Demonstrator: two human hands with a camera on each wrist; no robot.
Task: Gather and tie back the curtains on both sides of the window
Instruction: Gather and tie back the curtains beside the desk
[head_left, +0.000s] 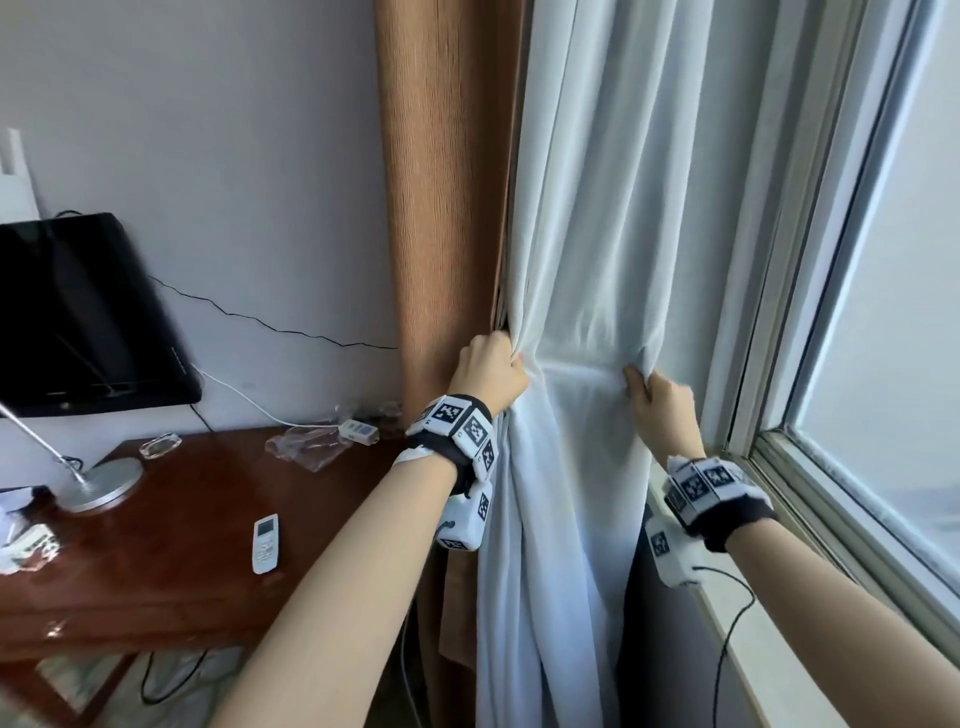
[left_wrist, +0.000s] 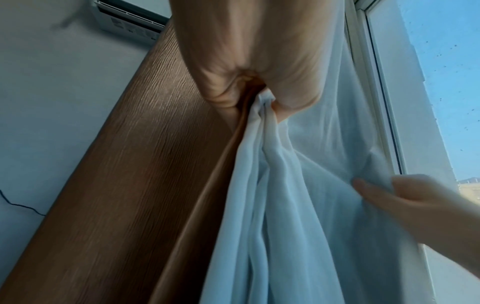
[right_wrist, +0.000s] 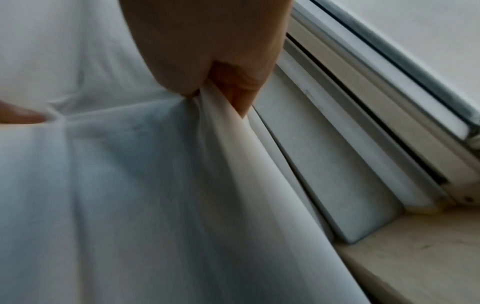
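A white sheer curtain (head_left: 587, 234) hangs beside a brown heavy curtain (head_left: 441, 182) at the window's left side. My left hand (head_left: 491, 369) grips the sheer's left edge next to the brown curtain; the left wrist view shows white folds (left_wrist: 265, 102) bunched in the fist. My right hand (head_left: 652, 400) pinches the sheer's right edge near the window frame, with cloth (right_wrist: 213, 102) caught between thumb and fingers. A taut horizontal fold (head_left: 582, 371) of sheer runs between the two hands. Below them the sheer (head_left: 550, 571) hangs in loose pleats.
The window frame (head_left: 779, 312) and sill (head_left: 769, 649) lie to the right. A wooden desk (head_left: 182, 545) at the left bears a lamp base (head_left: 101, 480), a white remote (head_left: 266, 543) and a power strip (head_left: 358, 431). A black monitor (head_left: 78, 312) leans on the wall.
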